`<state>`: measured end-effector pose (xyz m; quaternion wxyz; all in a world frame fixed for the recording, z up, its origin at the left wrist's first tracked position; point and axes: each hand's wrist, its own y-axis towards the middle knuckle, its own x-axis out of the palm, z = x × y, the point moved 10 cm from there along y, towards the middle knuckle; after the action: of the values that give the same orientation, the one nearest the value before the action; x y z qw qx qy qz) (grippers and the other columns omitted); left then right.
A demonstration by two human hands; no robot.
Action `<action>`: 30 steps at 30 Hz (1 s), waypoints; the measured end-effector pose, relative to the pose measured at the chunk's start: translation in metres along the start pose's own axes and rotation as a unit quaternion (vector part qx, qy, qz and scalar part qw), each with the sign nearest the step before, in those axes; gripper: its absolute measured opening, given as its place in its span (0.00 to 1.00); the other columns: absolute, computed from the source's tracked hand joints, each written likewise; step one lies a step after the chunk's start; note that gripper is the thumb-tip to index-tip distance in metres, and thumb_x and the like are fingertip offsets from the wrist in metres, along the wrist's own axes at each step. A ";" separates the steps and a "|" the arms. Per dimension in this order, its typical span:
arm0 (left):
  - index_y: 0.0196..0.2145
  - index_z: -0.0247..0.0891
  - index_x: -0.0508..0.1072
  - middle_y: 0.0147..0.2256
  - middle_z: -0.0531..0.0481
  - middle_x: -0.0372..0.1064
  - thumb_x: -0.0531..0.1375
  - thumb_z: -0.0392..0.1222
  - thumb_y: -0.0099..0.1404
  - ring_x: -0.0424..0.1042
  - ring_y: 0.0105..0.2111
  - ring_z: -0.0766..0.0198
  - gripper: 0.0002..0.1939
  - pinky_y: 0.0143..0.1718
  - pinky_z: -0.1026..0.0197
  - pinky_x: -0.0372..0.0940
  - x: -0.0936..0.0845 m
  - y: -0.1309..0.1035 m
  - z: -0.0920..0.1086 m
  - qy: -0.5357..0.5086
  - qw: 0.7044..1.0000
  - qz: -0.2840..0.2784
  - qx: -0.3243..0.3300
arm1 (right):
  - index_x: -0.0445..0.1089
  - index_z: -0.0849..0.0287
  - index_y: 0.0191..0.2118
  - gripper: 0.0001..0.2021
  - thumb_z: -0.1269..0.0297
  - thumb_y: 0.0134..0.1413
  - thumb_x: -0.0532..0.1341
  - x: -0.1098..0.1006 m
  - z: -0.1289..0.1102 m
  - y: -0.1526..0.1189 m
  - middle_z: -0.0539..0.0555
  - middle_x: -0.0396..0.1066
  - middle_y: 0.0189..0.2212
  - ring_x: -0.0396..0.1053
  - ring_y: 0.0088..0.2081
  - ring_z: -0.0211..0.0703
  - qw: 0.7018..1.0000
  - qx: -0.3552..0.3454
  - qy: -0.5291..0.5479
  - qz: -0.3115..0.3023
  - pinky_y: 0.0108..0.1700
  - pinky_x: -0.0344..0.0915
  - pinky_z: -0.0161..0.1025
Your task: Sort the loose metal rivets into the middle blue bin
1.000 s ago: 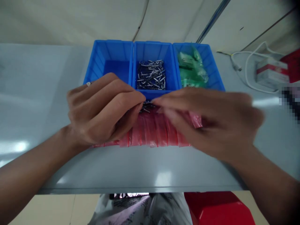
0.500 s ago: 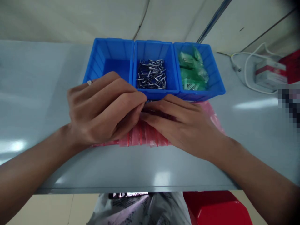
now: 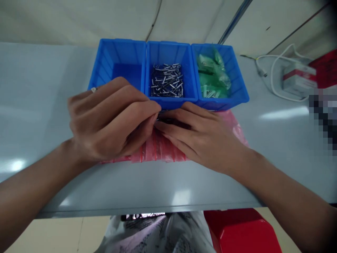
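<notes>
Pink bags (image 3: 150, 149) are spread near the front edge of the desk (image 3: 131, 186). Above them, the left hand (image 3: 105, 123) is curled, the right hand (image 3: 207, 140) loosely bent; whether anything is gripped cannot be told. Light fingertip pressure is best kept.

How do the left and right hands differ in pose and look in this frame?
The left hand is curled, thumb and index finger drawn together; the right hand is flatter, its fingers reaching out toward the left fingertips.
The left hand wears a ring; no ring shows on the right hand.
Both are bare and sit over the pink bags, fingertips close together.
</notes>
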<state>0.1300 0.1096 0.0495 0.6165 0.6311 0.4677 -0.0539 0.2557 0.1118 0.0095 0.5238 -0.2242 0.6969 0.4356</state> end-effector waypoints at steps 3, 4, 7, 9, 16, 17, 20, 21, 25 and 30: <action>0.49 0.37 0.77 0.38 0.49 0.80 0.69 0.36 0.69 0.79 0.33 0.59 0.12 0.27 0.57 0.69 -0.001 0.000 0.000 -0.004 1.000 0.004 -0.001 | 0.80 0.57 0.60 0.16 0.70 0.79 0.57 0.005 0.007 -0.001 0.60 0.82 0.52 0.80 0.54 0.50 0.998 0.042 0.050 -0.015 0.59 0.82 0.51; 0.49 0.38 0.77 0.38 0.50 0.79 0.69 0.36 0.69 0.79 0.33 0.59 0.12 0.27 0.58 0.68 0.000 0.000 0.000 -0.003 1.000 0.004 -0.001 | 0.80 0.56 0.59 0.16 0.71 0.79 0.57 0.004 0.008 -0.001 0.60 0.81 0.51 0.80 0.53 0.49 0.997 0.053 0.062 -0.011 0.58 0.83 0.50; 0.49 0.37 0.77 0.38 0.50 0.78 0.70 0.35 0.69 0.78 0.33 0.59 0.12 0.27 0.57 0.68 0.002 0.000 0.001 -0.003 1.000 0.003 0.002 | 0.81 0.56 0.57 0.16 0.72 0.79 0.57 0.002 0.007 -0.001 0.58 0.80 0.49 0.80 0.50 0.46 0.996 0.050 0.068 0.003 0.56 0.83 0.47; 0.49 0.36 0.77 0.37 0.49 0.78 0.70 0.35 0.68 0.78 0.33 0.59 0.13 0.27 0.57 0.68 0.001 0.000 0.002 -0.004 1.000 0.010 0.008 | 0.81 0.58 0.57 0.15 0.72 0.79 0.57 0.000 0.005 -0.002 0.59 0.80 0.49 0.80 0.51 0.47 0.997 0.036 0.070 0.010 0.55 0.83 0.47; 0.52 0.38 0.77 0.40 0.52 0.78 0.67 0.36 0.73 0.81 0.36 0.59 0.10 0.31 0.57 0.72 0.002 -0.005 0.000 -0.007 1.000 -0.015 -0.012 | 0.82 0.58 0.52 0.12 0.71 0.78 0.59 -0.005 -0.001 -0.001 0.57 0.81 0.46 0.81 0.49 0.45 0.997 0.000 0.054 0.048 0.52 0.83 0.43; 0.51 0.38 0.77 0.40 0.52 0.78 0.67 0.36 0.73 0.82 0.36 0.59 0.11 0.30 0.58 0.72 0.001 -0.005 0.000 -0.009 1.000 -0.014 -0.011 | 0.81 0.59 0.50 0.11 0.72 0.78 0.59 -0.006 -0.002 -0.001 0.56 0.82 0.46 0.81 0.48 0.44 0.998 -0.001 0.043 0.051 0.51 0.82 0.42; 0.51 0.37 0.77 0.41 0.50 0.79 0.69 0.34 0.71 0.83 0.36 0.57 0.13 0.31 0.57 0.73 0.000 -0.004 0.000 -0.013 1.000 -0.011 -0.017 | 0.80 0.60 0.51 0.10 0.76 0.76 0.61 -0.020 -0.002 0.000 0.54 0.84 0.45 0.83 0.47 0.41 0.995 0.001 0.026 0.092 0.49 0.82 0.39; 0.51 0.36 0.78 0.41 0.50 0.79 0.69 0.34 0.71 0.83 0.36 0.57 0.13 0.32 0.56 0.74 0.000 -0.003 0.000 -0.013 1.000 -0.012 -0.013 | 0.80 0.59 0.51 0.10 0.77 0.75 0.62 -0.029 -0.001 -0.001 0.53 0.85 0.45 0.83 0.47 0.39 0.993 0.006 0.034 0.117 0.50 0.82 0.37; 0.50 0.32 0.78 0.39 0.47 0.80 0.69 0.37 0.73 0.82 0.35 0.55 0.10 0.28 0.55 0.73 -0.001 0.002 0.006 -0.026 1.000 -0.002 0.012 | 0.81 0.54 0.46 0.08 0.75 0.73 0.67 -0.059 0.013 -0.005 0.49 0.86 0.42 0.84 0.44 0.35 0.968 0.067 0.115 0.211 0.50 0.82 0.35; 0.53 0.30 0.77 0.40 0.44 0.81 0.71 0.41 0.75 0.83 0.35 0.53 0.15 0.29 0.53 0.75 0.000 0.003 0.005 -0.046 0.999 -0.004 -0.002 | 0.83 0.49 0.41 0.05 0.69 0.68 0.73 -0.055 0.039 -0.012 0.45 0.86 0.38 0.84 0.39 0.40 0.906 0.212 0.273 0.246 0.42 0.85 0.40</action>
<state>0.1348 0.1059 0.0506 0.6380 0.6249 0.4420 -0.0846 0.3045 0.1304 0.0532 0.2247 -0.0397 0.9215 0.3143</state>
